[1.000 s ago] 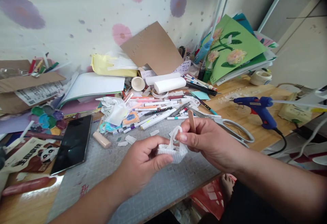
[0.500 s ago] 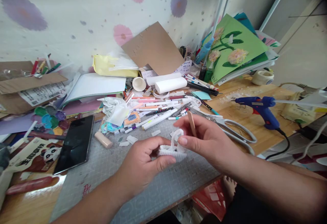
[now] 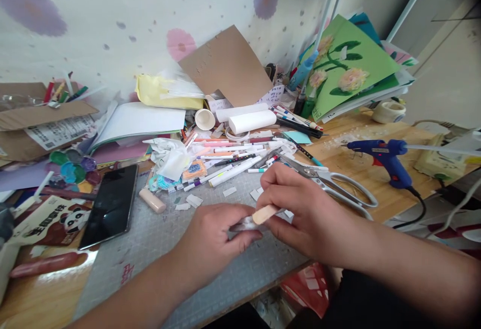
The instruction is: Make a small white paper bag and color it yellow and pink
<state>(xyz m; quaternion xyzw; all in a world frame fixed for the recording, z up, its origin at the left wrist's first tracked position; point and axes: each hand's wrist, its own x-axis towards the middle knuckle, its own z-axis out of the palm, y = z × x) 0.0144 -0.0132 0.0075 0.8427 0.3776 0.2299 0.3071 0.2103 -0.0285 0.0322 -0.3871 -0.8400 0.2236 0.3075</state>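
Observation:
Between thumb and fingers, my left hand (image 3: 216,239) pinches a small white piece (image 3: 246,224) above the grey cutting mat (image 3: 158,249). My right hand (image 3: 296,209) is closed on a flat wooden stick (image 3: 264,214), whose rounded end lies over the white piece in this view. Much of the white piece is hidden by the stick and my fingers. Small white paper scraps (image 3: 194,200) lie on the mat just beyond my hands.
Silver scissors (image 3: 347,189) and a blue glue gun (image 3: 387,158) lie to the right. Markers (image 3: 235,173) are piled behind the mat. On the left are a black phone (image 3: 110,206), a beige cylinder (image 3: 152,201) and a cardboard box (image 3: 45,123).
The stick has swung from upright to lying across the white piece. My right hand has turned and come lower. The white loop that stood up from the piece no longer shows.

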